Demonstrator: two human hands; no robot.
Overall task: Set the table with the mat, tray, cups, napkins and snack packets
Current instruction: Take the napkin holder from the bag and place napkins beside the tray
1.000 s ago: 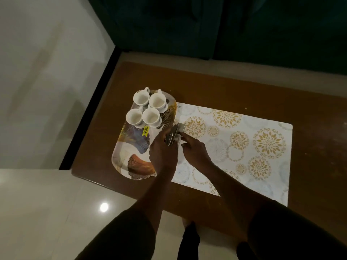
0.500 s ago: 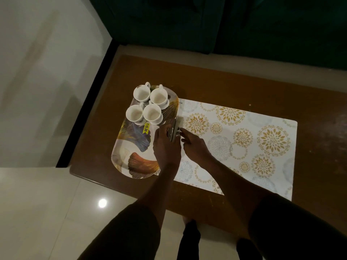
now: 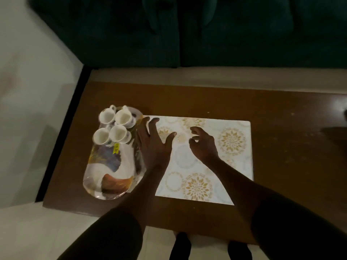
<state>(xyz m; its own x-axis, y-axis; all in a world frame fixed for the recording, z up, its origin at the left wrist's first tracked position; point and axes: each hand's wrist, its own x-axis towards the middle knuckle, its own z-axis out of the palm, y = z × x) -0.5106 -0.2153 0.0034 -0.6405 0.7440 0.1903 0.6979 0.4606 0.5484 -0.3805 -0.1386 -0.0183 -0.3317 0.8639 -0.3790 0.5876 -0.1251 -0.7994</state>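
**Tight quarters**

I saw the left hand [image 3: 152,145] spread flat and the right hand [image 3: 203,145] loosely curled, both empty over the mat [image 3: 232,166]. The tray [image 3: 105,184] lay just beside its left edge; a careless left-hand sweep could topple the four cups [image 3: 118,133].

Dim, warm indoor light. Motion blur softens everything, worst on the tray [image 3: 105,184] and cups [image 3: 118,133]. The white mat [image 3: 232,166] and pale floor [image 3: 37,231] are brightest; the sofa [image 3: 187,34] sinks almost to black. Wide-angle distortion bends the edges of the surface [image 3: 291,147].
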